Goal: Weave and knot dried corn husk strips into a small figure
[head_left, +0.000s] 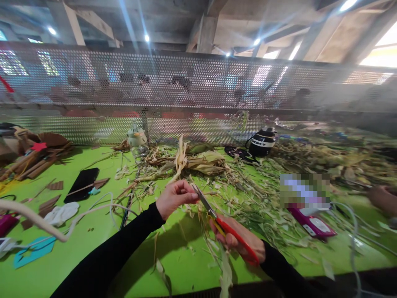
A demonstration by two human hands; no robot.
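My right hand (237, 238) is closed around a pair of scissors (214, 213) with red and yellow handles, the blades pointing up and left. The blade tips reach the fingertips of my left hand (176, 198), which is closed in a pinch. What it pinches is too small to make out. Just beyond the left hand, a pale dried corn husk (180, 159) stands upright against a heap of dry husks (206, 162). Below my right hand a pale husk strip (226, 271) hangs down over the table's near edge. Narrow shreds lie between my forearms.
On the green table (105, 231) lie a black phone (81, 185), white cables (102, 207) and a magenta device (313, 221). A clear bottle (136, 140) and a black jug (262, 141) stand before a perforated metal screen (186, 91). Another person's hand (383, 200) is at far right.
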